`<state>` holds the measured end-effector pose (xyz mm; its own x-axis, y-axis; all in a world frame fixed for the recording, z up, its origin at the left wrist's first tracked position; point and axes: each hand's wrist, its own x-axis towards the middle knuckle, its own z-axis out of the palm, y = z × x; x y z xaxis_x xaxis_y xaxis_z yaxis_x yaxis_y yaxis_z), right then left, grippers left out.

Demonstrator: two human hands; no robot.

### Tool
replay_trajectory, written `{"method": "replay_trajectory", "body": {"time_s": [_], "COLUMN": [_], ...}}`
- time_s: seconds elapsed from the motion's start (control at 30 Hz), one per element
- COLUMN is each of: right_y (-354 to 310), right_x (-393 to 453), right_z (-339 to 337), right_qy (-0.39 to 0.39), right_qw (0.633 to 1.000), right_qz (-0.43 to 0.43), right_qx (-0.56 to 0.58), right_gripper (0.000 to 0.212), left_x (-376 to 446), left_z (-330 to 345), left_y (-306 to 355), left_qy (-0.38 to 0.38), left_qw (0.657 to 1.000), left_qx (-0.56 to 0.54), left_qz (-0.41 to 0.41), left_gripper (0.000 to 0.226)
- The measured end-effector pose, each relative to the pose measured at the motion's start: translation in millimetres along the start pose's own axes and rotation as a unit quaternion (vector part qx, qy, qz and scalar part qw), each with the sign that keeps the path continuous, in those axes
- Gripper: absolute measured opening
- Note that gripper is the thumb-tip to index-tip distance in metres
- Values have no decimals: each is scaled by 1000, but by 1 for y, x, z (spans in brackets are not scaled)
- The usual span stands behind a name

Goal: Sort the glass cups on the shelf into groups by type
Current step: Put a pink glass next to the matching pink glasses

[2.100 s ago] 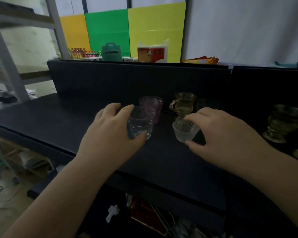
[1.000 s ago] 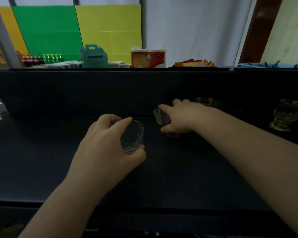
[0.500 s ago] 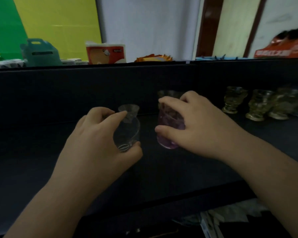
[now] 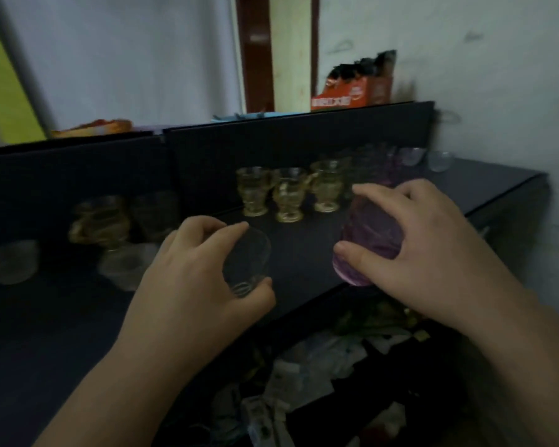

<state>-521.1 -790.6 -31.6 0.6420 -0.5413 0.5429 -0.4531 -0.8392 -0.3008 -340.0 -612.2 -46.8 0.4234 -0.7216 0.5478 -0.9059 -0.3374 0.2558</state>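
My left hand (image 4: 194,279) grips a clear glass cup (image 4: 250,262), tilted, above the black shelf (image 4: 304,253). My right hand (image 4: 413,253) holds a purple glass cup (image 4: 368,240), also tilted, near the shelf's front edge. Three amber footed cups (image 4: 288,195) stand in a row by the back panel. More amber cups (image 4: 100,221) and clear cups (image 4: 123,266) stand blurred at the left. At the far right end are a pale purple cup (image 4: 409,156) and a clear cup (image 4: 441,161).
A black back panel (image 4: 207,156) runs behind the shelf, with an orange packet (image 4: 352,88) on top of it. A white wall closes the right side. Below the shelf's front edge lies a heap of paper and clutter (image 4: 320,366).
The view has swung right along the shelf. Both hands moved right with their cups, the right hand having picked up the purple cup about a second ago. The amber row is now close.
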Motion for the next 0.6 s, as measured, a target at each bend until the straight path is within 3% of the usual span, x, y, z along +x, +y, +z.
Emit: {"method": "replay_trajectory", "body": {"time_s": [0.33, 0.6], "right_y": [203, 300], "right_x": [7, 20], "right_z": [-66, -91], "right_qy": [27, 34], "right_qw": [998, 997], "right_qz": [42, 63], "right_qx": [-43, -25], "right_gripper": [88, 88], "left_x": [93, 153], "left_z": [110, 171], "left_y": [154, 238], "left_qy": [31, 12], "left_qw": [997, 996], "left_qx": [-63, -84], "left_qz": [14, 41], "left_gripper": [78, 78]}}
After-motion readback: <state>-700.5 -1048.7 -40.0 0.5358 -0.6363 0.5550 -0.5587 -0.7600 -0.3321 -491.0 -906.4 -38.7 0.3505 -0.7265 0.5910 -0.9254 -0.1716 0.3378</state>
